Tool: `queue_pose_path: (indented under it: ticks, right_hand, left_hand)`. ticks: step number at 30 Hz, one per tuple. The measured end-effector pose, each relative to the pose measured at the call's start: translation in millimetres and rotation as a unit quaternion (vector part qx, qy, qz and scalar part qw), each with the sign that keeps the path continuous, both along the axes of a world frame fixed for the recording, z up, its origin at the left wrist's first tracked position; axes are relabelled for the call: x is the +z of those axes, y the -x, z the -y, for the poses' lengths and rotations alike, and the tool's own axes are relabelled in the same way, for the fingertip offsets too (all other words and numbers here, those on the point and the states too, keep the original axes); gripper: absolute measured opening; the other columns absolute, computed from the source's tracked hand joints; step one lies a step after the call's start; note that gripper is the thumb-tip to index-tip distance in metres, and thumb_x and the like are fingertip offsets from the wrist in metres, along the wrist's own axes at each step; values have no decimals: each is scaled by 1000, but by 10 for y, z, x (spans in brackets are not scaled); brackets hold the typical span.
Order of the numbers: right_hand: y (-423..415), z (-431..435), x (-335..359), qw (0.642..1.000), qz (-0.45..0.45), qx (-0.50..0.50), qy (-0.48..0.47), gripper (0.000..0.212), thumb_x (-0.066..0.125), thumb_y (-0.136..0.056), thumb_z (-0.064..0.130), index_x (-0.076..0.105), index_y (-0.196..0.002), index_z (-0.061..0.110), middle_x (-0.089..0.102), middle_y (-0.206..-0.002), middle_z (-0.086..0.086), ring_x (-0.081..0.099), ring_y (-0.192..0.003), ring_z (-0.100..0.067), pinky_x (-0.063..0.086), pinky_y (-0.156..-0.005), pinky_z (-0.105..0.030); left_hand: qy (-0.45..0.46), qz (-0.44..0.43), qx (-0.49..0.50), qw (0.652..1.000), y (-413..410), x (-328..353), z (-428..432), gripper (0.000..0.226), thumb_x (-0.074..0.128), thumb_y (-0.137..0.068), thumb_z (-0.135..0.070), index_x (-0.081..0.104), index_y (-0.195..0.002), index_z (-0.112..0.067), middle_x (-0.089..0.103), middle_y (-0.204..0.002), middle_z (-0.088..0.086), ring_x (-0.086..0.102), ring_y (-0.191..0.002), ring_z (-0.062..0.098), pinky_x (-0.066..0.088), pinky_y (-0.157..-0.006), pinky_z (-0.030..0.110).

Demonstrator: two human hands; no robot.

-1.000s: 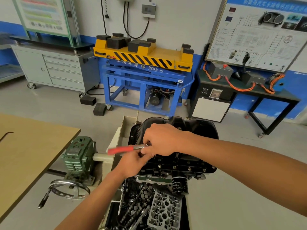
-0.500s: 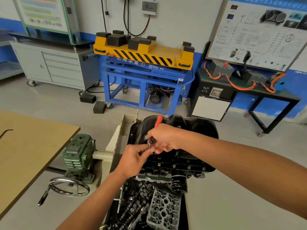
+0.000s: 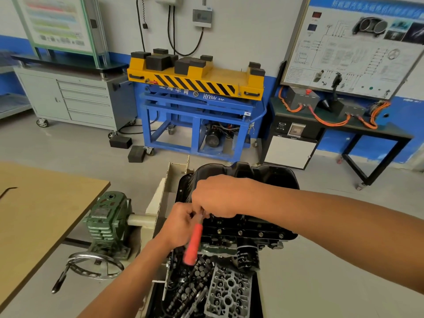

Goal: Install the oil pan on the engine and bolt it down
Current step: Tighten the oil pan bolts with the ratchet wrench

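A wooden tabletop point(image 3: 34, 214) is filling the ground well to the left of the engine point(image 3: 241, 239), which is sitting upside down on a cream-coloured stand. The black oil pan point(image 3: 263, 177) is lying on top of the engine with its flange resting on the block's edge. A green gearbox point(image 3: 107, 223) with a handwheel point(image 3: 91, 265) is standing just left of the engine, and loose engine parts point(image 3: 229, 292) are lying in front of it.

The person's right hand point(image 3: 220, 196) is arching over the near-left corner of the pan, its fingers curling down around the head of a ratchet point(image 3: 193, 244). The left hand point(image 3: 181, 226), just below and to the left, is pinching the tool's metal neck. The red handle is hanging down across the engine's front-left corner. The socket and the fastener under it are hiding beneath the right palm. A row of bolts point(image 3: 239, 232) is showing along the near side of the flange.

The pan is looking like stiff pressed metal, fairly heavy for its bulk and possibly slick with oil. If it needs shifting, the two long side walls or the flange edge are probably offering the surest hold. The flange seems thin enough to bend under uneven tightening. The pan is lying directly beneath the right fingers and just beyond the left ones; whether either hand is touching it cannot be told.
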State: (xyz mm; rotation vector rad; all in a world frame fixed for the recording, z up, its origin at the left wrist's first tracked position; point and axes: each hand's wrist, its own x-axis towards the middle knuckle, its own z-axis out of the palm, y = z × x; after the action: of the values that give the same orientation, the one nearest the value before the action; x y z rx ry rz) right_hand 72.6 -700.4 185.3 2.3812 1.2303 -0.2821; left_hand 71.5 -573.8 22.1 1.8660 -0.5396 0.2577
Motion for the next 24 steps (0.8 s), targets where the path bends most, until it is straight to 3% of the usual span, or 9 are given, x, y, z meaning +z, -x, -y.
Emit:
queue_pose_path:
  ticks: [3, 5, 7, 10, 14, 18, 21, 23, 24]
  right_hand:
    - [35, 15, -41, 999, 28, 25, 2, 23, 62, -82, 0, 54, -66, 15, 51, -69, 0, 43, -54, -18, 35, -48, -29]
    - [35, 32, -28, 1000, 12, 24, -5, 35, 60, -76, -5, 40, -56, 16, 47, -69, -3, 45, -59, -23, 43, -55, -34]
    - [19, 51, -19, 1000, -6, 18, -12, 39, 59, -72, -8, 35, -52, 16, 43, -66, -4, 44, -59, -25, 46, -57, -37]
    - [-27, 103, -41, 1000, -20, 2, -19, 29, 61, -71, -6, 50, -54, 15, 48, -64, -3, 43, -56, -22, 36, -51, -31]
    - [-52, 179, -44, 991, -78, -24, -107, 9, 68, -89, 22, 76, -92, 22, 65, -74, 4, 54, -63, -15, 40, -52, -29]
    - [-4, 56, -193, 981, -1, -114, -159, 30, 59, -92, 36, 62, -68, 18, 53, -60, 1, 53, -57, -21, 35, -48, -29]
    - [-22, -11, -255, 947, 6, -243, -210, 34, 48, -97, 34, 50, -67, 20, 58, -58, 1, 58, -49, -20, 35, -48, -27]
    - [-79, -12, -233, 900, -98, -349, -242, 32, 42, -99, 27, 54, -74, 11, 63, -47, -1, 61, -39, -15, 40, -45, -24]
    - [-124, -4, -232, 859, -163, -406, -267, 31, 41, -100, 24, 54, -77, 8, 64, -47, -2, 59, -36, -14, 38, -41, -21]
  left_hand:
    - [-12, 2, 1, 1000, -12, -14, -19, 37, 66, -94, -10, 61, -62, -27, 49, -53, 10, 36, -51, 12, 32, -49, 36]
    - [-7, 0, -1, 1000, -19, -10, -14, 33, 68, -95, -19, 63, -63, -12, 49, -53, 15, 35, -51, 13, 32, -49, 36]
    - [-1, 8, -5, 1000, -9, 15, 6, 32, 64, -94, -32, 64, -64, -21, 50, -53, 12, 35, -49, 10, 31, -48, 31]
    - [-1, 8, -7, 1000, -9, 29, 18, 32, 63, -95, -30, 61, -64, -38, 47, -51, 4, 33, -49, 4, 30, -49, 23]
    - [8, -24, -1, 1000, 0, -36, 22, 29, 66, -95, -9, 62, -66, -12, 53, -54, 7, 40, -53, 7, 32, -49, 32]
    - [15, -41, 7, 999, 54, -57, 76, 42, 66, -95, -10, 51, -63, -33, 47, -49, -11, 36, -46, 2, 28, -48, 22]
    - [46, -17, 16, 999, 110, -28, 93, 35, 69, -94, -20, 64, -64, -37, 47, -50, -10, 31, -49, 5, 28, -49, 24]
    - [57, -8, 21, 998, 155, 7, 80, 26, 69, -93, -41, 73, -74, -24, 54, -55, 3, 37, -51, 21, 33, -49, 32]
    - [56, 2, 30, 998, 163, 0, 74, 42, 67, -92, -48, 70, -73, -11, 53, -57, 11, 39, -54, 27, 35, -51, 34]
